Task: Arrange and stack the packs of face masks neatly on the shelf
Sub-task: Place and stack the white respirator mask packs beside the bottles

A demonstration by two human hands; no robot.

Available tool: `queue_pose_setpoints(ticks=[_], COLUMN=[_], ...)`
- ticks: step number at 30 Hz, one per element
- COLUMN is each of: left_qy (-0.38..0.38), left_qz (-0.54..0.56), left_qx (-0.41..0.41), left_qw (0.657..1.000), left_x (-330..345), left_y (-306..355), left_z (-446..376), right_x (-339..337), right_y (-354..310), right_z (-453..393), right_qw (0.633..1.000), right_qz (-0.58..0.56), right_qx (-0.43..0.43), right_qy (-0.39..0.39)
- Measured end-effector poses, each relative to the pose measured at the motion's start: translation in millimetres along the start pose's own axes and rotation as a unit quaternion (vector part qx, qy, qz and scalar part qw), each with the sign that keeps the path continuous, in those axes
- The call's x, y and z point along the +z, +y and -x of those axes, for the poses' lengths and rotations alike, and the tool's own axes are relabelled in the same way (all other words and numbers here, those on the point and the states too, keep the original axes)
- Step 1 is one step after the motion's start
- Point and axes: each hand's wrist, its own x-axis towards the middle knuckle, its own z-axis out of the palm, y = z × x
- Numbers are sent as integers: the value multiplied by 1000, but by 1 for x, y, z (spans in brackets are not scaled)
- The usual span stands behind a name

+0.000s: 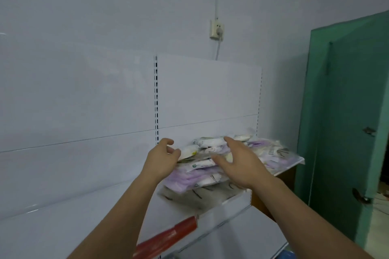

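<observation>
A loose stack of face mask packs (202, 171), white and pale purple in clear wrappers, lies on a white shelf (235, 206) at centre right. More packs (271, 151) spread toward the shelf's right end. My left hand (163, 159) touches the stack's left side with curled fingers. Over the top of the stack, my right hand (235, 161) has its fingers spread and resting on the packs. Neither hand closes around a pack.
The shelf hangs on a white slotted back panel (208, 90). A red price strip (168, 237) runs along a lower shelf edge. A green door (345, 122) stands open at right. A wall socket with a plugged cable (217, 31) sits above the panel.
</observation>
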Motion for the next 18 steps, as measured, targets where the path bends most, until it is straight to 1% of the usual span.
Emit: queue_pose_setpoints(ticks=[4, 8, 12, 16, 18], left_qy=[-14, -70, -104, -148, -160], left_qz=[-30, -125, -197, -210, -206], left_qx=[-2, -4, 10, 2, -4], left_qw=[999, 990, 975, 967, 965], left_x=[14, 35, 50, 63, 67], left_y=[-22, -48, -65, -79, -84], left_z=[-57, -89, -115, -134, -141], right_x=[20, 45, 64, 87, 97], right_y=[6, 16, 24, 38, 45], right_z=[-58, -96, -135, -173, -190], right_qw=[998, 990, 982, 955, 943], right_qz=[50, 117, 145, 213, 226], right_qx=[-36, -74, -103, -172, -207], right_qy=[12, -37, -68, -113, -128])
